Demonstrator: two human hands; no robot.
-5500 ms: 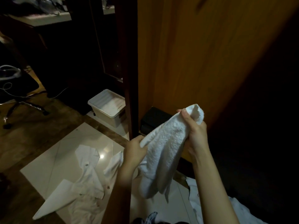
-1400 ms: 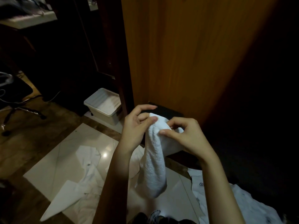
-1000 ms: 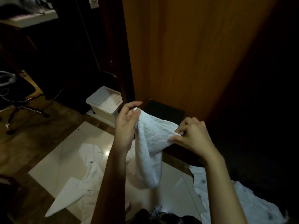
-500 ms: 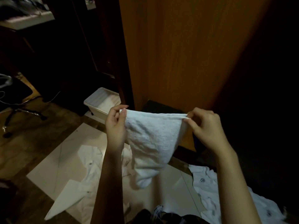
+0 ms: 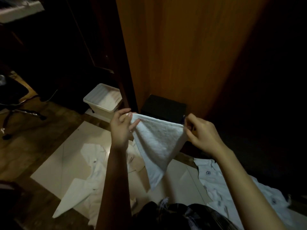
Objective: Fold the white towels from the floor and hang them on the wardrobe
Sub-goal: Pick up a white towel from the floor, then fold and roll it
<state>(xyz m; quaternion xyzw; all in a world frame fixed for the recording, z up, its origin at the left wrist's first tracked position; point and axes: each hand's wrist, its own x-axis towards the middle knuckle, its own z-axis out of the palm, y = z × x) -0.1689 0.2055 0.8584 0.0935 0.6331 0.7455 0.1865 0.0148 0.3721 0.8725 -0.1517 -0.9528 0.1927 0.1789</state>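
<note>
Far left, dim: office chair base (image 5: 20, 112) on dark wood floor (image 5: 33, 146). Further in, a white lidded storage bin (image 5: 103, 101) beside the wardrobe's dark post. On the pale floor tile (image 5: 69, 151), crumpled white garments (image 5: 93, 165), one with a small emblem.

Left hand (image 5: 120, 128) raised, thumb and fingers closed in a pinch on the upper left corner of the white towel (image 5: 156, 143). Towel held in the air between both hands, well off the floor, in front of the wardrobe side panel (image 5: 174, 55) and a black box (image 5: 163, 106) at its foot. Top edge stretched fairly straight, tilting down a little toward the right; the rest hanging in a tapering triangle, lower tip pointing down-left. Thick terry pile, plain white, no visible hem stripe; probably already doubled, judging by the bulk at the bottom.

Right hand (image 5: 201, 133) likewise closed, fingertips clamped on the upper right corner.

Likely step: squaring up before the next fold. Best done by keeping the top edge taut and level, letting the hanging part drop free, then bringing corner to corner cleanly, matching edges before pressing the crease. Risk: the skewed drape giving a crooked fold.

Far right on the floor: another white garment (image 5: 221, 183) with small dark emblems.
</note>
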